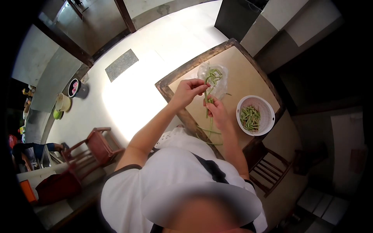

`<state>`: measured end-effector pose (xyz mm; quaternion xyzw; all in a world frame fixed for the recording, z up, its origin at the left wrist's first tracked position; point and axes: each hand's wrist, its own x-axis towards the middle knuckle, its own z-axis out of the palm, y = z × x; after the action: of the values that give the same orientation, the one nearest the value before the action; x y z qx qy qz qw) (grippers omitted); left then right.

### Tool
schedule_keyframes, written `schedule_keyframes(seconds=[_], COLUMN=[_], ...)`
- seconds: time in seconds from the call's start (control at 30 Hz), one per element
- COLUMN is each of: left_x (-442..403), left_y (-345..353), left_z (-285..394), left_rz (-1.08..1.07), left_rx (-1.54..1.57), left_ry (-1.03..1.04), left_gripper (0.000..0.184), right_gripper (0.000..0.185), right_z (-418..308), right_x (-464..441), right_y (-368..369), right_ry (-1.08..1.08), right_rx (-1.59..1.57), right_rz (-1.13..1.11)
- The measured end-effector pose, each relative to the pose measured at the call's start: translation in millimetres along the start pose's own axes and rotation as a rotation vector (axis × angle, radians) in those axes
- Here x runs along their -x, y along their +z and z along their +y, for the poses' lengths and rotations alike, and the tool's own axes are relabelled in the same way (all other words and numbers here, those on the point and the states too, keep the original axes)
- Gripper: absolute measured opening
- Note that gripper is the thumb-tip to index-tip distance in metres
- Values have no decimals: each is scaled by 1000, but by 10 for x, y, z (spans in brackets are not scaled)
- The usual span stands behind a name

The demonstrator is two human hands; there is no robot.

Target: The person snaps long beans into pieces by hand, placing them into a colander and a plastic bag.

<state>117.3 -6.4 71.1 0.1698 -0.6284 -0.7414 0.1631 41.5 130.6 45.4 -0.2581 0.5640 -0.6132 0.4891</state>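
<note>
Over the table, my left hand [190,91] pinches the upper end of a long green bean [206,90] between thumb and fingers. My right hand [217,112] is closed around the lower part of the bean, with short green pieces showing at its fingers. Just beyond both hands lies a clear plastic bag [222,86] with several green beans [215,73] on it. To the right stands a white colander [268,114] holding many short bean pieces [250,117]. Some long beans [210,132] lie on the table near my body.
The wood-edged table [244,70] spans the area before me. A wooden chair [272,171] stands at its right side, and a reddish chair [99,147] is to my left. Buckets [81,90] stand on the floor by the left wall. A grey mat [121,65] lies on the bright floor.
</note>
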Motion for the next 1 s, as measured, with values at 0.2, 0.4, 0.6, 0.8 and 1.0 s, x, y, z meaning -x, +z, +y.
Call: schedule_keyframes(seconds=[0.2, 0.4, 0.6, 0.8, 1.0], left_x=[138, 113, 189, 241, 151], left_y=[186, 52, 45, 145, 364], left_z=[162, -114, -154, -660, -1168], left_rz=[78, -41, -112, -253, -341], left_rx=[44, 64, -4, 148, 915], left_ry=[102, -82, -292, -302, -554], left_gripper=[10, 11, 11, 13, 9], right_gripper=[4, 13, 12, 12, 10], right_z=[556, -82, 171, 531, 788], right_x=[-270, -36, 102, 221, 322], right_y=[-318, -35, -167, 87, -46], right_ry=[172, 222, 183, -96, -25], right_rx=[-399, -713, -316, -86, -724], right_rz=[277, 380, -66, 280, 454])
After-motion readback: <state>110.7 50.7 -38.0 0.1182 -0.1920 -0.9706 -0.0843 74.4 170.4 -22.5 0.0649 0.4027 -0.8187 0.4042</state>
